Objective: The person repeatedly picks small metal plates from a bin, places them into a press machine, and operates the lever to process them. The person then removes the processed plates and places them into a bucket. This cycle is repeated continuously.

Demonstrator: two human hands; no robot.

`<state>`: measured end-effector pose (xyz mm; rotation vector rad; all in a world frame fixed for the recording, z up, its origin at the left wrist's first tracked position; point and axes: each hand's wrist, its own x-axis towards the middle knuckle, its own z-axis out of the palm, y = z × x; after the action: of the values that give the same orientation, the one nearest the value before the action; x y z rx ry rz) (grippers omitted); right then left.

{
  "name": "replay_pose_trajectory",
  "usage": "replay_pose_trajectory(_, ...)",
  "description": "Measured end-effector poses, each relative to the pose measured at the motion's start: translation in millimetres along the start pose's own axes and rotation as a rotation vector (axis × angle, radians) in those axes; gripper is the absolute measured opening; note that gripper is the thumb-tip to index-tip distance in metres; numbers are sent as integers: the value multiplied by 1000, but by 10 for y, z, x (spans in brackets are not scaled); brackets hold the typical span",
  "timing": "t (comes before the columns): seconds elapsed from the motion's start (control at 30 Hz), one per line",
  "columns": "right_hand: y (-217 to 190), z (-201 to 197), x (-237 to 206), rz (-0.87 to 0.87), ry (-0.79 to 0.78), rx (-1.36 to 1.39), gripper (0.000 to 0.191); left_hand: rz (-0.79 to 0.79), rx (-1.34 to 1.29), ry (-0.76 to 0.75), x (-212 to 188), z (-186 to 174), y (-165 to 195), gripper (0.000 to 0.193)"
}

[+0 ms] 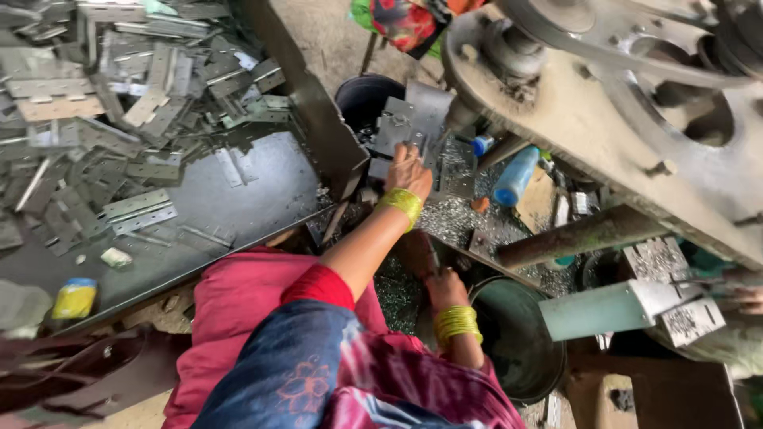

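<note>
My left hand [409,168], a yellow bangle on its wrist, reaches out to the grey die plate [413,119] of a press machine. Its fingertips pinch a small flat metal piece [420,144] against that plate. My right hand [445,287], also with yellow bangles, sits lower and closer to me. It is closed around a dark bar [424,253] beside the rim of a green bucket [517,349]. Small metal punchings [445,216] lie scattered between the two hands.
A dark tray [238,199] on the left holds a heap of several grey hinge plates [95,103]. A black bucket [366,95] stands behind the press and a blue bottle [515,176] lies to its right. The machine's heavy frame [636,119] overhangs the right side. Another person's hand [747,298] shows at the far right.
</note>
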<state>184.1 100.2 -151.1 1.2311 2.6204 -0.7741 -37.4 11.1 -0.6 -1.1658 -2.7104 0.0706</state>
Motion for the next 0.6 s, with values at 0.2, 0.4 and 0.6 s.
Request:
replay_pose_trajectory(0.2, -69, 79, -138, -85, 124, 191, 58, -4, -9, -70, 27, -99, -32, 25)
replay_pose_trajectory(0.4, 4, 88, -66, -77, 97, 62, 52, 20, -105, 36, -41, -135, -124, 23)
replay_pose_trajectory(0.6, 83, 308, -13, -75, 168, -6, 56, 25, -70, -55, -53, -116, -125, 23)
